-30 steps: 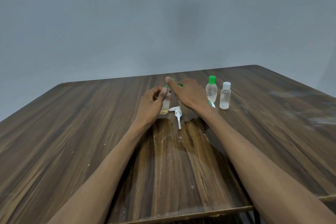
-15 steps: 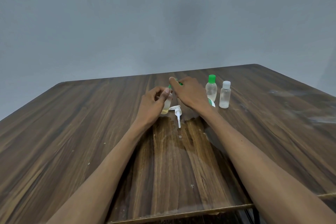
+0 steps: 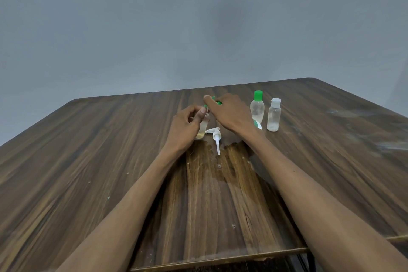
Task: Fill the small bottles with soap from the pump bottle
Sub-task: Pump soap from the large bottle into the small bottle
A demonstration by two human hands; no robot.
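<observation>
My left hand (image 3: 187,123) grips a small clear bottle (image 3: 202,128) with a little yellowish soap at its bottom, standing on the table. My right hand (image 3: 227,111) pinches a green cap (image 3: 217,101) at the top of that bottle. A white pump head (image 3: 216,137) with its tube lies on the table just in front. The pump bottle (image 3: 257,125) is mostly hidden behind my right wrist; only a white and green edge shows.
A clear small bottle with a green cap (image 3: 257,107) and one with a white cap (image 3: 273,115) stand upright at the right. The wooden table (image 3: 88,150) has a shiny wet patch (image 3: 212,174) in the middle and a worn front edge.
Both hands stay at the small bottle; my right hand's fingers have shifted slightly around the green cap. Nothing else moved.
</observation>
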